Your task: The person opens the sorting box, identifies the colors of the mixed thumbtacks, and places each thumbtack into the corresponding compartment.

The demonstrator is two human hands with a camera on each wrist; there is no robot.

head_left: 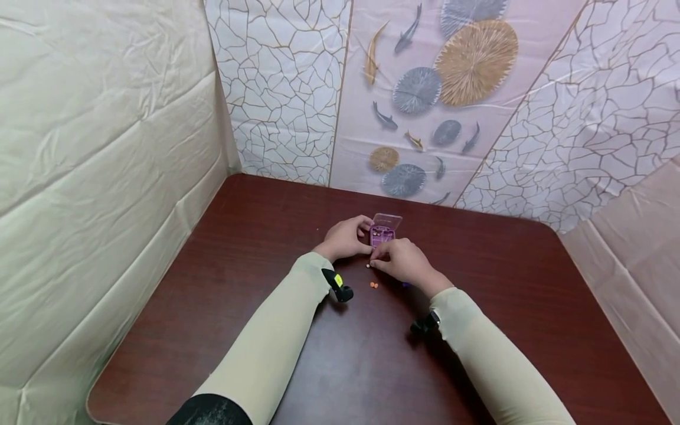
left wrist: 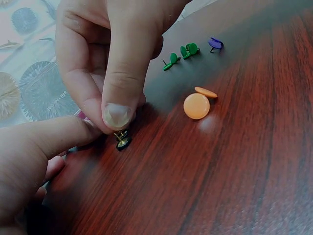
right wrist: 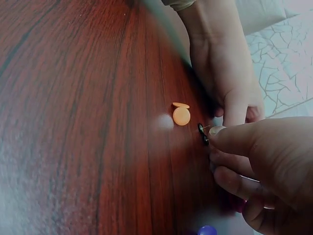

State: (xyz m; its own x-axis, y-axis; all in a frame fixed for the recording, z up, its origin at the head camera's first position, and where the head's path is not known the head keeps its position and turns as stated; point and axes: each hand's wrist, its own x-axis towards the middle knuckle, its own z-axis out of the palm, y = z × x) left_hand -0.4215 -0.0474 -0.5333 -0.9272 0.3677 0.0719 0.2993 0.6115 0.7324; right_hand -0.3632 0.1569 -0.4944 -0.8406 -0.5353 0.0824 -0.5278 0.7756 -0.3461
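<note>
A small purple plastic box (head_left: 382, 235) with its clear lid (head_left: 387, 221) raised stands near the back of the table. My left hand (head_left: 346, 237) holds the box from its left side, thumb at the front and fingers behind. Just in front of the box, my right hand (head_left: 405, 261) pinches at a black thumbtack with a gold pin (left wrist: 123, 143). A second black one appears beside it, partly hidden by the fingertips. Orange thumbtacks (left wrist: 196, 106) lie close by on the tabletop. In the left wrist view, several green thumbtacks (left wrist: 190, 50) lie beyond them.
The dark red-brown wooden table (head_left: 340, 366) reaches up to patterned cloth (head_left: 281, 88) at the back. A purple thumbtack (left wrist: 215, 44) lies past the green ones. A pale cloth (head_left: 106, 177) hangs along the left side.
</note>
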